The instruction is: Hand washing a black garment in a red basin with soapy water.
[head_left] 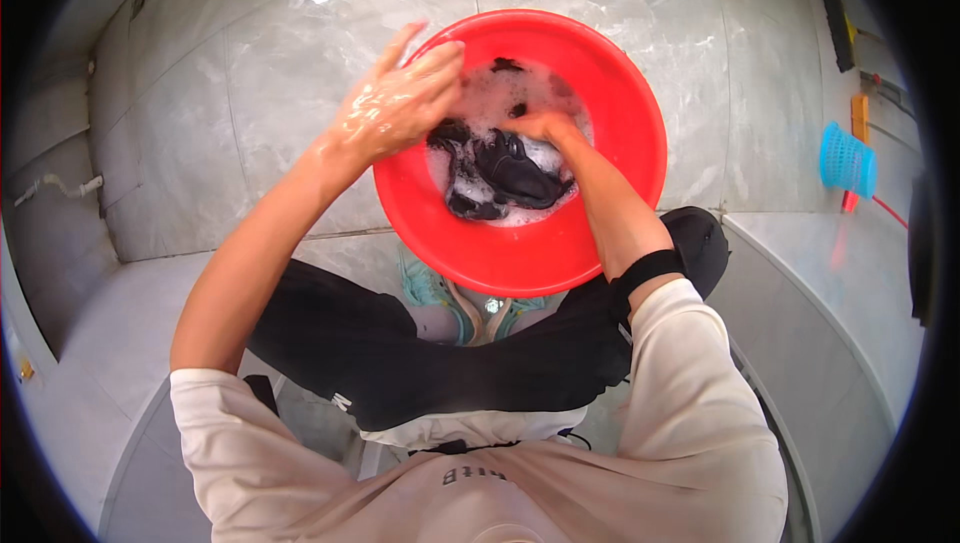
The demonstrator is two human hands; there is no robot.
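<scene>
A red plastic basin (625,183) holds foamy water and wet black cloth (520,173), bunched up in the suds. My left hand (400,108) is raised over the basin's left rim, wet and foamy, its fingers apart with nothing in them. Down inside the basin, my right hand (548,127) is closed at the upper edge of the bunched cloth, its fingertips partly hidden by foam. A black band (648,273) circles my right forearm. Other dark bits of cloth show through the foam at the far side.
The basin stands on grey marbled tiles (290,113), just beyond my blue-green shoes (440,298). At the right are a light-blue plastic basket (847,160) and a dark brush head (835,23) by the wall. A pale ledge (800,273) runs along my right side; a pipe (75,186) is at the left.
</scene>
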